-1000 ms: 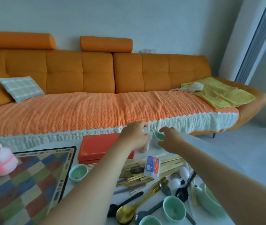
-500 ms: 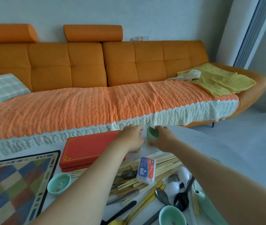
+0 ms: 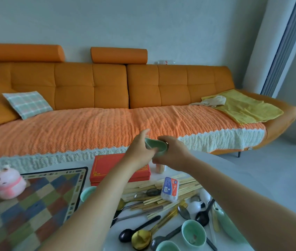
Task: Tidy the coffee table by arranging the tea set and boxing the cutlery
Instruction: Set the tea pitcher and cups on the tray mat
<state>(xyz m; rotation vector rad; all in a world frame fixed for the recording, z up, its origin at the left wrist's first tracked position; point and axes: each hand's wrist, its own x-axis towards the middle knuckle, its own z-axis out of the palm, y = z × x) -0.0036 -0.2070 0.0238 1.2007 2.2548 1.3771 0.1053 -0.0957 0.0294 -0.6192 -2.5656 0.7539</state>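
Head view. A celadon-green teacup [image 3: 155, 147] is held in the air between both hands, above the far edge of the white coffee table [image 3: 214, 171] and in front of the orange sofa [image 3: 93, 91]. The cup is tilted. The left hand [image 3: 140, 151] grips its left side, fingers curled under the bowl and thumb raised beside the rim; the right hand [image 3: 175, 153] grips its right side, fingers wrapped round the wall. Below the hands lie a closed red box [image 3: 107, 169] and, just beside it, a small toothpick holder [image 3: 160, 169]. Nearer the camera, a loose heap of bamboo chopsticks [image 3: 188, 187] carries a white packet [image 3: 169, 189] with a blue and red label. Further forward lie a gold spoon [image 3: 140, 239], a black spoon [image 3: 127, 236] and white spoons [image 3: 195, 207], with three more green teacups on the table: one at the left [image 3: 86, 193] and two at the lower edge [image 3: 194, 234] [image 3: 167, 246]. A pink plush toy [image 3: 8, 183] rests on a chequered mat [image 3: 26, 211] at the left.
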